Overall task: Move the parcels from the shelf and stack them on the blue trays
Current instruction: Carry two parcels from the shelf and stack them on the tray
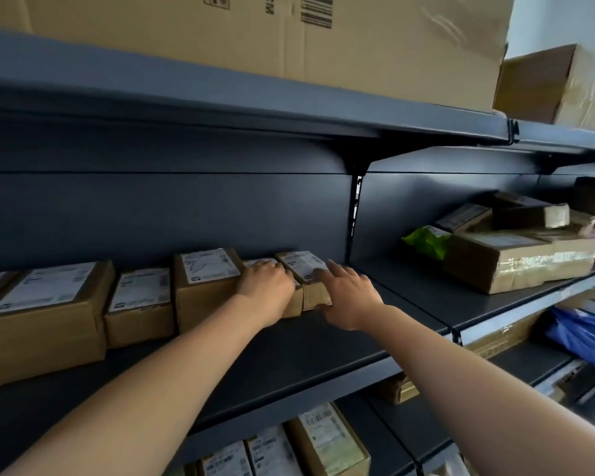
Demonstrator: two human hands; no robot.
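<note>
Left grip [267, 290] closed over small parcel [294, 302]; right grip [349, 297] open, fingers spread on neighbouring parcel [306, 269]. Both parcels on dark shelf [306, 345], mid-depth. Labelled boxes [45, 310] in row left. Taped parcels [519, 259] heaped far right. Large carton [358, 46] on shelf above.

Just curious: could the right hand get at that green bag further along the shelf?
Probably yes. The right hand rests on a small parcel, and the shelf between it and the green bag lies bare, though the reach looks long.
</note>
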